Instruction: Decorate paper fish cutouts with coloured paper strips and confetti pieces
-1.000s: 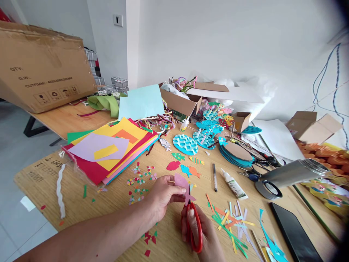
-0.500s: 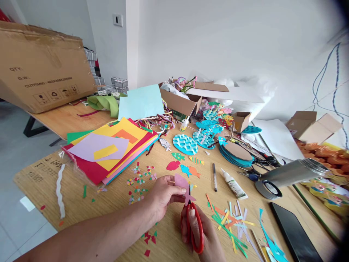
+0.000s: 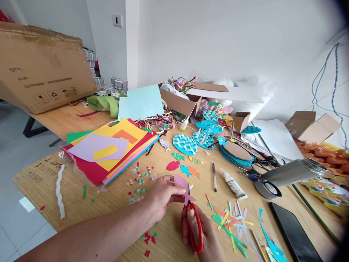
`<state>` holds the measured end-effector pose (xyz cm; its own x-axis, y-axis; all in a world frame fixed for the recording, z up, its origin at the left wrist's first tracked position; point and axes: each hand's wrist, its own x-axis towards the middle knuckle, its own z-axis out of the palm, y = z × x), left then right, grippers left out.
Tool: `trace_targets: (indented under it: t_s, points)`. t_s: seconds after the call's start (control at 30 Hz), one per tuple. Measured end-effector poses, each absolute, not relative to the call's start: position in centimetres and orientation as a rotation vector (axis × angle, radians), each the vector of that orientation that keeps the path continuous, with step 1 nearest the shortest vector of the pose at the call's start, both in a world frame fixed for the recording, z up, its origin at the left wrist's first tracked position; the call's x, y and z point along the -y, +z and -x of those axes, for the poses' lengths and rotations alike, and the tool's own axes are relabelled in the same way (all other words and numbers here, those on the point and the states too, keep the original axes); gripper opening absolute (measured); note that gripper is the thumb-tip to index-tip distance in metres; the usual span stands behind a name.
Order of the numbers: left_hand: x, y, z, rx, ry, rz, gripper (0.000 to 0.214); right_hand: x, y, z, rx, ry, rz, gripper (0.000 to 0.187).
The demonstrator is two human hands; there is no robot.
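My left hand [image 3: 163,193] pinches a pink paper fish shape [image 3: 181,183] just above the wooden table [image 3: 114,203]. My right hand [image 3: 203,233] grips red-handled scissors [image 3: 192,227], fingers through the loops, blades pointing up into the lower edge of the pink paper. Finished paper fish [image 3: 185,168] in red, blue, orange and green lie just beyond the hands. Small coloured paper scraps [image 3: 140,178] are scattered to the left of them.
A stack of coloured paper sheets [image 3: 111,149] lies at the left. Coloured paper strips [image 3: 231,222], a glue bottle [image 3: 233,184], a pen [image 3: 214,177], a metal flask [image 3: 291,174] and a dark phone [image 3: 294,234] sit to the right. Blue wave discs [image 3: 185,144] and cardboard boxes [image 3: 43,69] stand further back.
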<state>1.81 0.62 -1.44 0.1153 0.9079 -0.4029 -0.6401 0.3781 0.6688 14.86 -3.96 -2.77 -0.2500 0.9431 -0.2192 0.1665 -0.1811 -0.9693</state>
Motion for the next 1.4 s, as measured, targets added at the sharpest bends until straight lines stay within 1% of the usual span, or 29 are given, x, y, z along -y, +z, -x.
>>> trace_targets:
  t_s: [0.13, 0.73, 1.07, 1.2, 1.4]
  points:
    - [-0.64, -1.45, -1.83, -0.890, 1.167, -0.374, 0.035, 3.94, -2.51, -14.85, 1.400, 1.514, 1.333, 0.049]
    - [-0.77, -1.46, -1.62, -0.947, 1.145, -0.453, 0.036, 3.71, -2.43, -15.30, 1.408, 1.545, 1.371, 0.051]
    - [-0.83, -1.42, -1.50, -0.906, 1.131, -0.476, 0.027, 3.75, -2.64, -15.35, 1.371, 1.573, 1.365, 0.052]
    - [-0.77, -1.32, -1.40, -0.891, 1.117, -0.473, 0.027, 3.68, -2.83, -15.42, 1.372, 1.569, 1.374, 0.053]
    - [-0.72, -1.19, -1.38, -0.873, 1.112, -0.460, 0.027, 3.57, -2.99, -15.51, 1.381, 1.604, 1.339, 0.050]
